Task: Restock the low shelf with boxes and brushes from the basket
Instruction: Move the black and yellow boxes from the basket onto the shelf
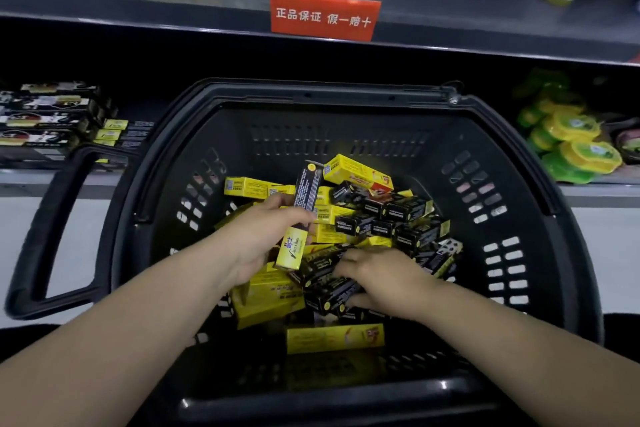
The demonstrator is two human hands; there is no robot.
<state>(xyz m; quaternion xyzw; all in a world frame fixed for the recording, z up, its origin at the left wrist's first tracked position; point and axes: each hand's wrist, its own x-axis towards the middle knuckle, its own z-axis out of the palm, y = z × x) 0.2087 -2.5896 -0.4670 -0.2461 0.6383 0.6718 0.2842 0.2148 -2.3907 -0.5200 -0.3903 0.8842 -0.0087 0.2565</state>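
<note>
A black plastic basket stands in front of the low shelf and holds a heap of several yellow and black boxes. My left hand grips a long black-and-yellow box, held upright above the heap. My right hand reaches into the pile lower down, and its fingers curl around a black box. A yellow box lies flat near the basket's near wall. No brushes show in the basket.
Stacked black boxes and small yellow boxes sit on the low shelf at left. Green and yellow round packs fill its right side. An upper shelf with a red sign carries bottles. The basket's handle hangs left.
</note>
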